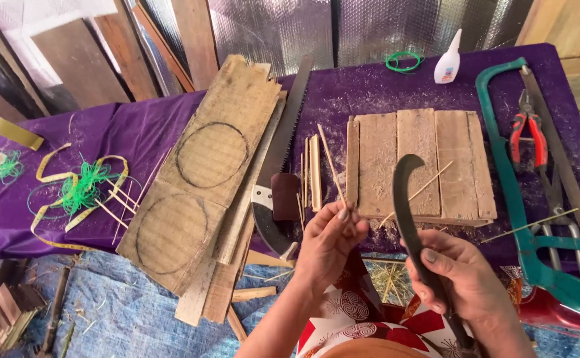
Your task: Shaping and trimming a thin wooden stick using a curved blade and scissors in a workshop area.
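My left hand (327,244) pinches the near end of a thin bamboo stick (329,164), which slants up and away over the table. My right hand (461,280) grips the handle of a dark curved knife (404,205) whose hooked tip points up in front of a small plank board (416,162). The two hands are close together above my lap, which is covered by red patterned cloth. More thin sticks (307,176) lie on the purple cloth beside the board.
A long wooden board with two drawn circles (204,172) and a hand saw (280,156) lie at the centre left. Green string and a yellow measuring tape (81,189) are on the left. A teal hacksaw (522,199), red pliers (527,136), a glue bottle (448,61) sit right.
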